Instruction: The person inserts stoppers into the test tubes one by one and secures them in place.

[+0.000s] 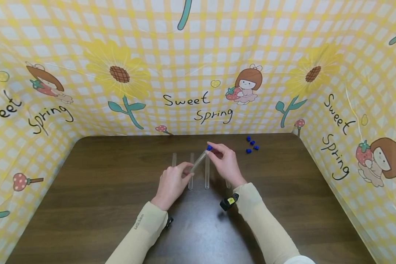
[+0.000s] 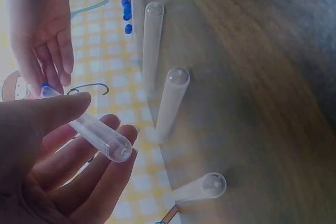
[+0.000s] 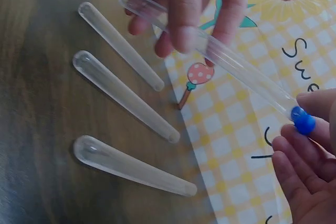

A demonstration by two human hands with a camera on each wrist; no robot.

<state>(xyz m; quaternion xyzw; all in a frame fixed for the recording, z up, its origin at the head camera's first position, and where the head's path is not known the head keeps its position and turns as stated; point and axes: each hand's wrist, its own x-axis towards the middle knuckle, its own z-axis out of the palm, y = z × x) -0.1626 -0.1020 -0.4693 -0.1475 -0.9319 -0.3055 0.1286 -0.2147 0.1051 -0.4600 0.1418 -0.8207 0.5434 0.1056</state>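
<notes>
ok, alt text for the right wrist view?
A left hand holds a clear test tube slanted above a dark wooden table, while the right hand pinches a blue cap at its open end. Three more uncapped tubes lie on the table beside a yellow checked backdrop.

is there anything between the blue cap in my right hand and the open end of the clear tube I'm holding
Nothing visible. The right hand pinches the small blue plastic cap right at the mouth of the clear plastic test tube, which the left hand holds raised above the dark wooden table.
</notes>
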